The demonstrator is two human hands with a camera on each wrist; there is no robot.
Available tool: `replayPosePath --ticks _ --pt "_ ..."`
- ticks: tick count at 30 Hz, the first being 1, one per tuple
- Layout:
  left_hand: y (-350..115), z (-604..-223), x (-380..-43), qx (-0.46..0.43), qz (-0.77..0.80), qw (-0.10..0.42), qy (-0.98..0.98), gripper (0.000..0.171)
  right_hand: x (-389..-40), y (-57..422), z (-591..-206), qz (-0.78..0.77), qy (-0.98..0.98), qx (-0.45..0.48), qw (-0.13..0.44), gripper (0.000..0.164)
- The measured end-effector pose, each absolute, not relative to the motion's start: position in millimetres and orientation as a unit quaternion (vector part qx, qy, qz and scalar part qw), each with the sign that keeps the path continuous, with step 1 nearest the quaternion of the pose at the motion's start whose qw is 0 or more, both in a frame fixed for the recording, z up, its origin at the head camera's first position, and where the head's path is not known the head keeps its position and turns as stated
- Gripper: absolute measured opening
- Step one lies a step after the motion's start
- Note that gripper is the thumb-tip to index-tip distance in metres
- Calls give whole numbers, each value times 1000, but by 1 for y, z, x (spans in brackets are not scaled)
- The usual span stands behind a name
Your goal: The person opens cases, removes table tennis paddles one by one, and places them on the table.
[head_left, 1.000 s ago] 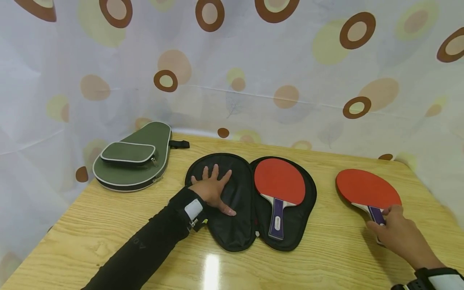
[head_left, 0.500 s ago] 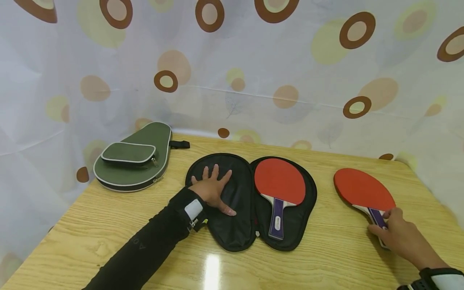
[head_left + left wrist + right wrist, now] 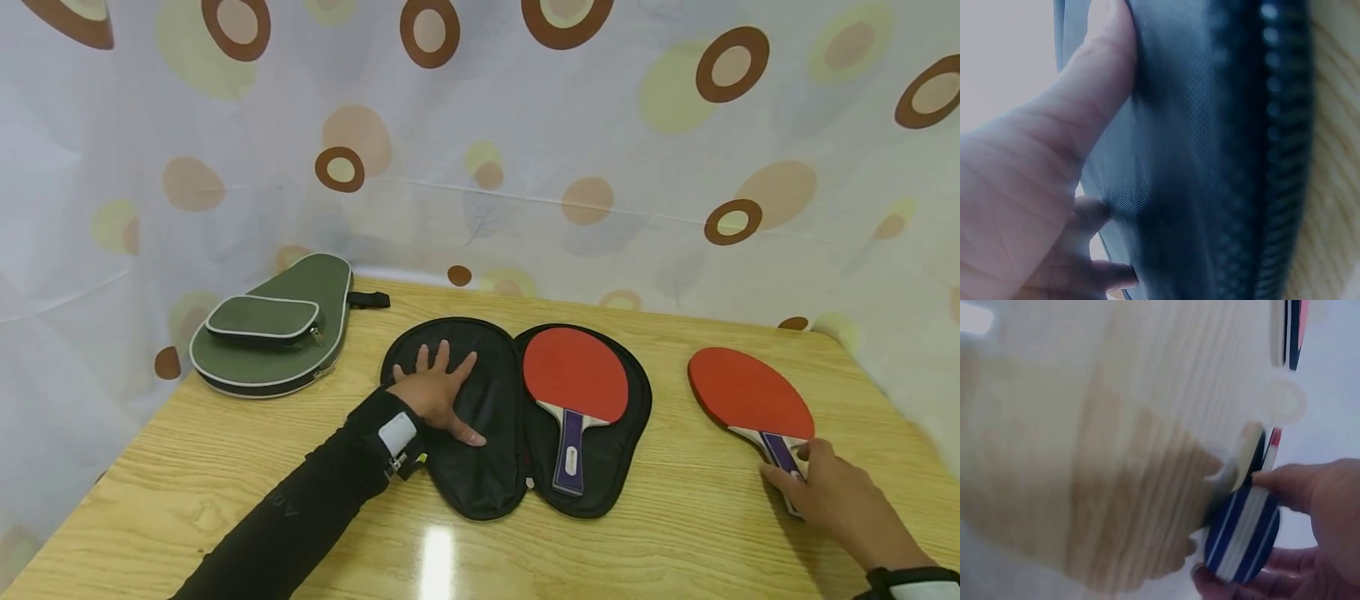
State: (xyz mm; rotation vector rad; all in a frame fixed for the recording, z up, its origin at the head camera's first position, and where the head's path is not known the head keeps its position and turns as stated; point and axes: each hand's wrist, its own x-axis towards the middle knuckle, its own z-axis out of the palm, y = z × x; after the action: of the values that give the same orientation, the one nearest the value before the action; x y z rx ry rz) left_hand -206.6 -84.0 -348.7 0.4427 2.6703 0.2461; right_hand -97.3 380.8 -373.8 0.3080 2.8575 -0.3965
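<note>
My left hand [image 3: 435,396] lies spread, fingers straight, on the left half of an unzipped black paddle case [image 3: 491,475]. The left wrist view shows its thumb [image 3: 1094,81] against the dark lining near the zipper edge. In the case's right half rests a red table tennis paddle [image 3: 576,375], its purple handle toward me. Farther right, my right hand [image 3: 840,492] holds a second red paddle [image 3: 750,392] by its purple handle between thumb and fingers. The right wrist view shows the striped handle end [image 3: 1241,534] in that grip, low over the table.
A green paddle case [image 3: 292,354] with white piping and a small front pouch lies at the back left, its black strap [image 3: 369,299] pointing right. Wooden tabletop [image 3: 360,550] runs under everything. A patterned curtain [image 3: 480,108] hangs behind the table's far edge.
The paddle in my right hand has shifted slightly to the left, and that hand sits a little lower on the handle. My left hand and the black case stay in place.
</note>
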Motion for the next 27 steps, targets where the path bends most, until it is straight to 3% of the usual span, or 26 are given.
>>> replayPosePath --ticks 9,27 --pt "-84 -349 -207 159 87 205 962 122 -83 364 -372 -81 994 61 30 52" --pt "-85 -351 -209 164 89 201 962 122 -97 396 -373 -54 993 107 23 47"
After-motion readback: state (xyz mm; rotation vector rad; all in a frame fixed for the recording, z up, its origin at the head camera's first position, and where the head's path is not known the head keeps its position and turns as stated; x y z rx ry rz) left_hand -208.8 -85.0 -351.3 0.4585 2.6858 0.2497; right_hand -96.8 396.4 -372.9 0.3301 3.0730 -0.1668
